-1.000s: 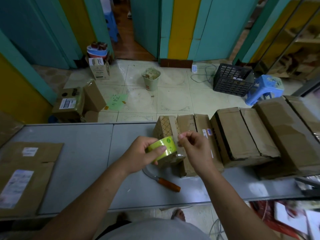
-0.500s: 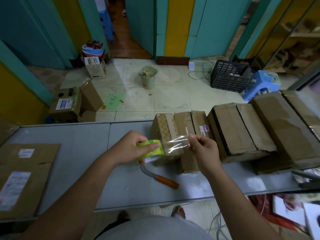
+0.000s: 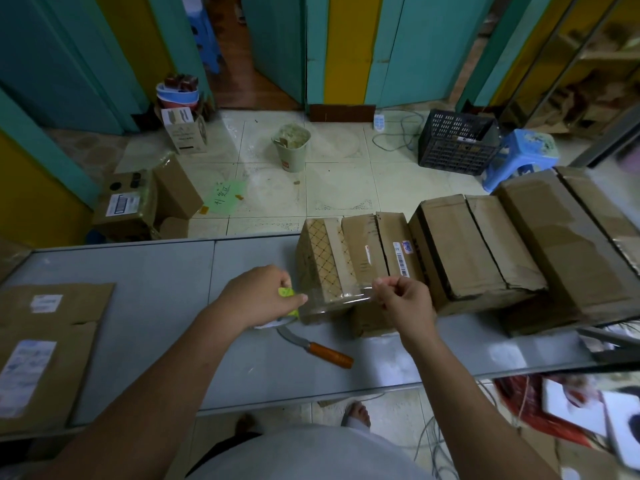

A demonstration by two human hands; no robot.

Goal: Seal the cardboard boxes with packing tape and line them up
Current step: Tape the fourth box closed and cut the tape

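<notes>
Cardboard boxes stand in a row along the far right edge of a grey table (image 3: 149,271), the nearest a small box (image 3: 349,261) with a lattice-patterned side and a barcode label on top, touching a larger box (image 3: 478,251) to its right, with a third, bigger box (image 3: 571,237) beyond that. A person's left hand (image 3: 256,296) is closed around a roll of packing tape (image 3: 289,299) with a yellow-green core, held just above the table beside the small box. The right hand (image 3: 405,299) pinches the free end of the tape between thumb and fingers, so that a clear strip (image 3: 339,299) stretches between the two hands in front of the small box's near face. Whether the strip touches the box cannot be told. A knife (image 3: 315,346) with an orange handle lies on the table below the hands. Flattened cardboard (image 3: 48,341) bearing white labels rests at the table's left end. On the tiled floor beyond the table are a pale bucket (image 3: 292,147), a black crate (image 3: 457,143) and a blue stool (image 3: 519,157).
</notes>
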